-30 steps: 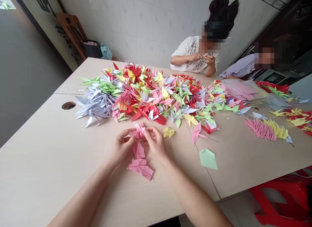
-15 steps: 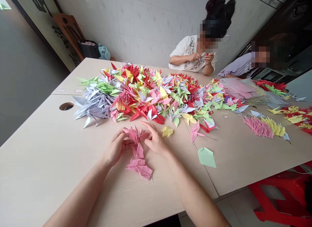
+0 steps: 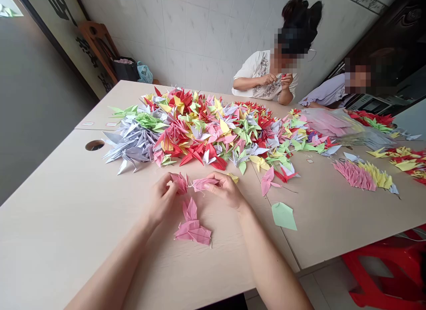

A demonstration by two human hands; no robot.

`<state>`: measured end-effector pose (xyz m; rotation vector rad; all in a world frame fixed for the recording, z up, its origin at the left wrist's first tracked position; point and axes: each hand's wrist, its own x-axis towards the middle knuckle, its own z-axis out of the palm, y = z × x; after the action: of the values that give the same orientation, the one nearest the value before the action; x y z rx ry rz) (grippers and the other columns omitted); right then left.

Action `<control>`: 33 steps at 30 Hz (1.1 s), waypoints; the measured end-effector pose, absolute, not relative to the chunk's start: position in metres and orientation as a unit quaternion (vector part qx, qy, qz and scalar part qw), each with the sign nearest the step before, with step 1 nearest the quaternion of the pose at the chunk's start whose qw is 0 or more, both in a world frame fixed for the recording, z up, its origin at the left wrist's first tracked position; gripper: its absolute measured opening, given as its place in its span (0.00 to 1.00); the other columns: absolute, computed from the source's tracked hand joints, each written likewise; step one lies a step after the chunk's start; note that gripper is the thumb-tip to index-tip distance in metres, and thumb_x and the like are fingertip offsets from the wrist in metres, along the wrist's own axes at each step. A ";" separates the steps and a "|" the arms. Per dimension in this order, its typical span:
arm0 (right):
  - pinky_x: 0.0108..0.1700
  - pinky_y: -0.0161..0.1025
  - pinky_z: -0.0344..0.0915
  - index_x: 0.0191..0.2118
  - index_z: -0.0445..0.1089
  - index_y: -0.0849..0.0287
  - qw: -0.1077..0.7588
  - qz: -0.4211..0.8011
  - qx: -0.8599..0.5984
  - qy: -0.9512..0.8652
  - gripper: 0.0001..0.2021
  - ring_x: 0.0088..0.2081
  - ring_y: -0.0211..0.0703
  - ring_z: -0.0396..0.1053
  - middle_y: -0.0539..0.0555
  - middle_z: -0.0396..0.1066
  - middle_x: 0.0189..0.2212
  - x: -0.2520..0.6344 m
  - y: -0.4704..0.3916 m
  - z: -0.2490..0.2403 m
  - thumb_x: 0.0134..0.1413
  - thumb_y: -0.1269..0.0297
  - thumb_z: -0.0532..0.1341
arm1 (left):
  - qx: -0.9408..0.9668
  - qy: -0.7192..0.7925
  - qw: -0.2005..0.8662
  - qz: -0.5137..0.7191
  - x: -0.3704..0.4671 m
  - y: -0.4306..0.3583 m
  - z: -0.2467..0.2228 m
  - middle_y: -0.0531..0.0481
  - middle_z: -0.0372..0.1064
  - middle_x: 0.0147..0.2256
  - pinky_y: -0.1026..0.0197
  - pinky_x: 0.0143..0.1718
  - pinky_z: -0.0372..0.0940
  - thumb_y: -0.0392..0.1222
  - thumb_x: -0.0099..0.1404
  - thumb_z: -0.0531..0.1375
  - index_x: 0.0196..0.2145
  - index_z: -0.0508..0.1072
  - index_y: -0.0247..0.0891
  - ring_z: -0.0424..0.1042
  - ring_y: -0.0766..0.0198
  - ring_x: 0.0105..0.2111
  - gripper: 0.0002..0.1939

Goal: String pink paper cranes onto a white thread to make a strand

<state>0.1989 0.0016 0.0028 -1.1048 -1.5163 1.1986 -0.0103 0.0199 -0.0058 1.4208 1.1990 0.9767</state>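
My left hand is closed on a pink folded paper crane above the table. Opposite it, my right hand pinches a flattened pink paper crane between thumb and fingers. A short gap with what looks like a pale thread lies between these two pieces; whether it joins them I cannot tell. Below my hands, several more pink folded papers rest on the tabletop, with a bit of white string at the right end. A yellow folded paper is partly hidden behind my right hand.
A large heap of coloured paper cranes spreads across the table. A green paper sheet and a loose pink crane lie to the right. Two people sit opposite, one in a white top. A red stool stands lower right.
The pink cranes bunched between my hands are now apart, one in each hand. My right hand has shifted right and closed on its piece. The view has moved slightly.
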 end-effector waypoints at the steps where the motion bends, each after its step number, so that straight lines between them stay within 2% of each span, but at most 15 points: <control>1: 0.35 0.36 0.64 0.33 0.70 0.60 0.450 0.483 -0.439 -0.609 0.09 0.31 0.38 0.69 0.50 0.72 0.28 0.197 0.000 0.004 0.54 0.58 0.62 | 0.608 0.509 0.460 0.399 -0.008 0.018 -0.005 0.51 0.70 0.30 0.61 0.31 0.65 0.47 0.65 0.54 0.30 0.68 0.38 0.71 0.64 0.27 0.11; 3: 0.32 0.35 0.63 0.33 0.69 0.59 0.467 0.452 -0.449 -0.614 0.09 0.28 0.38 0.68 0.49 0.70 0.26 0.193 -0.003 0.006 0.56 0.58 0.60 | 0.633 0.529 0.401 0.397 -0.005 0.015 -0.002 0.49 0.71 0.35 0.62 0.29 0.64 0.45 0.65 0.53 0.29 0.68 0.38 0.71 0.65 0.27 0.10; 6: 0.25 0.33 0.55 0.31 0.69 0.58 0.492 0.340 -0.497 -0.629 0.09 0.21 0.34 0.59 0.46 0.62 0.20 0.187 -0.008 0.008 0.56 0.57 0.60 | 0.628 0.530 0.370 0.433 -0.001 0.012 -0.003 0.47 0.69 0.45 0.61 0.33 0.66 0.43 0.66 0.52 0.32 0.69 0.38 0.72 0.64 0.32 0.09; 8: 0.23 0.32 0.51 0.30 0.68 0.58 0.509 0.295 -0.519 -0.620 0.09 0.21 0.33 0.54 0.46 0.58 0.19 0.184 -0.009 0.007 0.56 0.58 0.59 | 0.586 0.515 0.415 0.468 0.001 0.013 -0.005 0.47 0.68 0.48 0.59 0.38 0.68 0.45 0.66 0.53 0.38 0.69 0.39 0.73 0.62 0.36 0.09; 10: 0.23 0.32 0.50 0.30 0.67 0.58 0.511 0.289 -0.528 -0.613 0.09 0.21 0.33 0.52 0.46 0.57 0.19 0.183 -0.008 0.005 0.57 0.59 0.58 | 0.507 0.494 0.499 0.500 0.001 0.014 -0.007 0.48 0.70 0.44 0.56 0.41 0.69 0.47 0.65 0.54 0.39 0.68 0.39 0.74 0.61 0.38 0.10; 14: 0.27 0.33 0.55 0.28 0.68 0.58 0.437 0.316 -0.499 -0.678 0.10 0.25 0.34 0.57 0.47 0.62 0.23 0.183 -0.008 0.003 0.57 0.60 0.59 | 0.346 0.464 0.628 0.521 0.000 0.020 -0.010 0.53 0.71 0.33 0.55 0.39 0.71 0.46 0.62 0.56 0.34 0.64 0.39 0.75 0.63 0.31 0.08; 18: 0.37 0.36 0.62 0.28 0.73 0.58 0.377 0.349 -0.460 -0.724 0.13 0.33 0.38 0.65 0.51 0.66 0.30 0.183 -0.008 0.003 0.53 0.53 0.63 | 0.340 0.449 0.651 0.509 0.000 0.020 -0.010 0.54 0.72 0.33 0.59 0.33 0.69 0.47 0.62 0.57 0.38 0.65 0.40 0.75 0.63 0.28 0.10; 22: 0.37 0.36 0.62 0.30 0.70 0.59 0.430 0.373 -0.494 -0.657 0.15 0.33 0.38 0.65 0.52 0.68 0.30 0.178 -0.006 0.000 0.58 0.52 0.59 | 0.420 0.434 0.629 0.490 0.004 0.012 -0.011 0.54 0.71 0.33 0.61 0.32 0.68 0.52 0.64 0.57 0.39 0.66 0.40 0.72 0.65 0.27 0.14; 25: 0.36 0.35 0.63 0.35 0.70 0.58 0.445 0.420 -0.502 -0.611 0.12 0.32 0.38 0.66 0.50 0.71 0.32 0.171 -0.005 -0.002 0.54 0.54 0.62 | 0.498 0.429 0.585 0.476 0.006 0.007 -0.014 0.53 0.69 0.33 0.61 0.33 0.67 0.53 0.66 0.56 0.37 0.66 0.39 0.70 0.65 0.29 0.14; 30: 0.34 0.35 0.63 0.30 0.69 0.59 0.443 0.456 -0.497 -0.591 0.07 0.31 0.37 0.66 0.50 0.71 0.30 0.172 -0.004 -0.002 0.49 0.61 0.64 | 0.560 0.444 0.533 0.452 0.004 0.005 -0.018 0.50 0.70 0.34 0.61 0.33 0.64 0.53 0.67 0.54 0.37 0.68 0.39 0.70 0.63 0.31 0.14; 33: 0.27 0.32 0.59 0.29 0.64 0.59 0.465 0.555 -0.453 -0.521 0.09 0.24 0.33 0.63 0.48 0.70 0.26 0.182 -0.003 -0.001 0.50 0.59 0.63 | 0.548 0.449 0.558 0.433 0.003 0.006 -0.018 0.51 0.70 0.33 0.61 0.31 0.64 0.54 0.68 0.52 0.37 0.66 0.40 0.70 0.62 0.30 0.14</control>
<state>0.1816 -0.0026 -0.0007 -1.1133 -1.2795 1.3622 0.0032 0.0055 -0.0177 1.2927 1.0588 1.0211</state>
